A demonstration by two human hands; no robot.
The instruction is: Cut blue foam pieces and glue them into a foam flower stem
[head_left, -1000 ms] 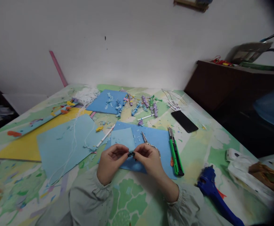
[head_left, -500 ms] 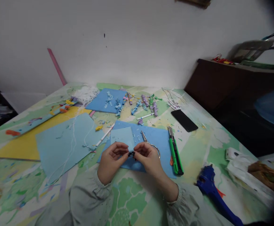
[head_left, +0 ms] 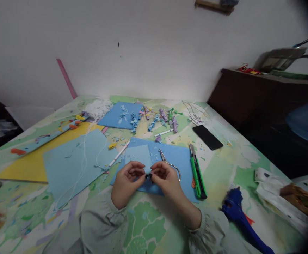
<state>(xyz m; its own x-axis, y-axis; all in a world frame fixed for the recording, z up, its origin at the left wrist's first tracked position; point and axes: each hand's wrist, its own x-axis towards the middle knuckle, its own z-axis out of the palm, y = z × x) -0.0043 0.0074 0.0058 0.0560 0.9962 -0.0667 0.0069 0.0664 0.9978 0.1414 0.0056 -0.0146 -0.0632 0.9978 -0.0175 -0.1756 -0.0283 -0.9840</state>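
My left hand (head_left: 129,183) and my right hand (head_left: 167,179) meet low over a blue foam sheet (head_left: 179,155), each with thumb and fingers pinched. Small black spots show at both thumb tips; whether they are painted nails or a tiny black object I cannot make out. A pale blue square sheet (head_left: 138,153) lies just beyond the fingers on the blue foam. Partly behind my right hand rest metal scissors (head_left: 162,154), with one ring handle showing. To the right lies a green utility knife (head_left: 197,176), its blade pointing away.
A blue glue gun (head_left: 235,208) lies at the right, and a black phone (head_left: 207,137) beyond the knife. Curled foam pieces (head_left: 154,121) and white thread (head_left: 98,108) sit at the back. A light blue sheet (head_left: 77,158) overlaps a yellow sheet (head_left: 24,169) at the left.
The view has tilted up slightly, so the table sits a little lower. Both hands keep their pinch, with the dark thumb tips slightly further apart.
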